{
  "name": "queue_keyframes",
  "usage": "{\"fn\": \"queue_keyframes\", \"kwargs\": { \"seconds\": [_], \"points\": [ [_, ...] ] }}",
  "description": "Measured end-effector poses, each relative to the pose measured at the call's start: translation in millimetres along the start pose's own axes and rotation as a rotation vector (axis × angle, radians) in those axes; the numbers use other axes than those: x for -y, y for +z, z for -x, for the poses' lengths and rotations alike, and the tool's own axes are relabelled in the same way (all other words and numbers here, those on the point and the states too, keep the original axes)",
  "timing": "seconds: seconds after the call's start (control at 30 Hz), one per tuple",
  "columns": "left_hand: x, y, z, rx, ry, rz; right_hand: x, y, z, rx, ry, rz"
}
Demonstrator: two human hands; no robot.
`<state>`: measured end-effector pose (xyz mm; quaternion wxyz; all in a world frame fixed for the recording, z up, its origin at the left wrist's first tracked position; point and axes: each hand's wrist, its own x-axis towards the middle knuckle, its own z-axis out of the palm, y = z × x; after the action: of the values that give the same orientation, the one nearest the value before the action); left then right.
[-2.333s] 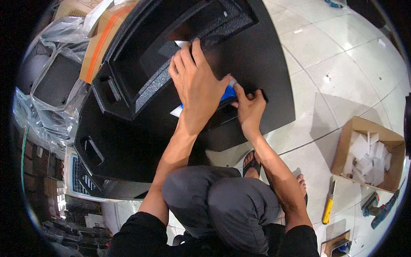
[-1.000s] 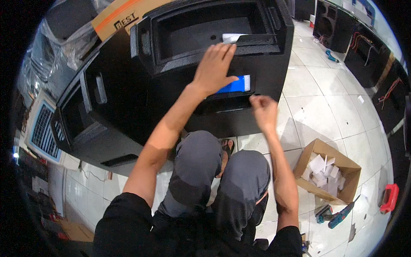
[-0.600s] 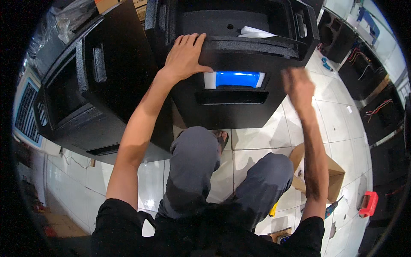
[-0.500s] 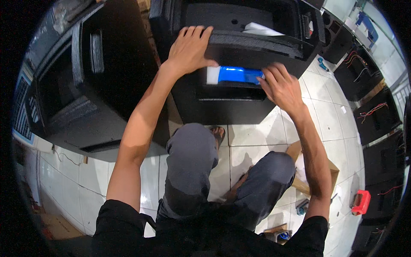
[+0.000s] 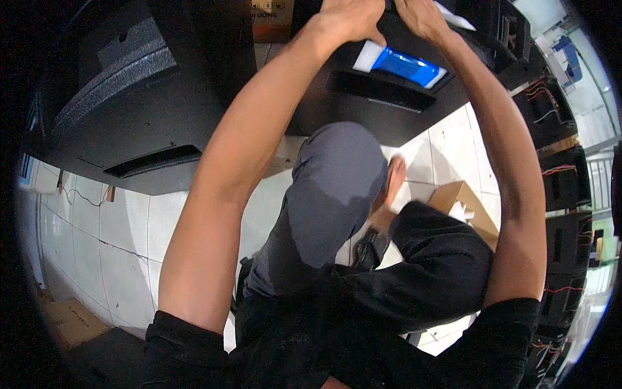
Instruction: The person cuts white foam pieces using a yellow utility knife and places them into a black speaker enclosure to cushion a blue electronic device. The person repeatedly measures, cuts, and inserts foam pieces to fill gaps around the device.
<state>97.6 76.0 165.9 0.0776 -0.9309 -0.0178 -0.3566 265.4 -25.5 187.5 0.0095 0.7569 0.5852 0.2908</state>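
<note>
At the top of the view, my left hand point(image 5: 356, 18) rests on a black moulded cabinet point(image 5: 324, 117), thumb stretched downward, fingertips cropped by the frame. Just right of it, my right hand point(image 5: 421, 18) reaches the cabinet's upper part; whether it grips cannot be made out. Below both, a glossy blue strip with white ends point(image 5: 405, 65) lies in a recess on the cabinet's face, above a dark slot point(image 5: 382, 91). A white piece point(image 5: 460, 19) sits higher up, partly behind my right wrist.
A second black cabinet point(image 5: 107, 117) stands at the left, near cardboard point(image 5: 272, 19) at the top. My bent legs are below the hands. An open carton with white pieces point(image 5: 476, 220) is on the tiled floor. Several wired black cabinets point(image 5: 557, 181) line the right.
My right hand has left the blue strip and moved upward beside my left hand, which has also moved up. My right leg has shifted, and the camera view has tilted toward my body.
</note>
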Motion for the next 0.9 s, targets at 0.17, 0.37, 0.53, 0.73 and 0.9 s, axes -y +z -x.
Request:
{"fn": "queue_keyframes", "kwargs": {
  "seconds": [0.17,0.37,0.53,0.73,0.9],
  "points": [
    [3,-4,-2,-0.035,-0.016,-0.028,-5,-1,-2,-0.019,-0.121,0.075],
    [4,-6,-1,0.016,-0.046,-0.010,-6,1,-10,-0.085,-0.216,0.000],
    [3,2,3,0.014,-0.039,-0.009,1,-1,-5,0.071,-0.061,-0.026],
    [7,-3,-2,0.037,-0.072,-0.040,85,48,102,-0.493,0.525,-0.388],
    [-2,-8,-9,0.028,-0.087,0.008,88,72,138,-0.479,0.807,-0.527]
  ]
}}
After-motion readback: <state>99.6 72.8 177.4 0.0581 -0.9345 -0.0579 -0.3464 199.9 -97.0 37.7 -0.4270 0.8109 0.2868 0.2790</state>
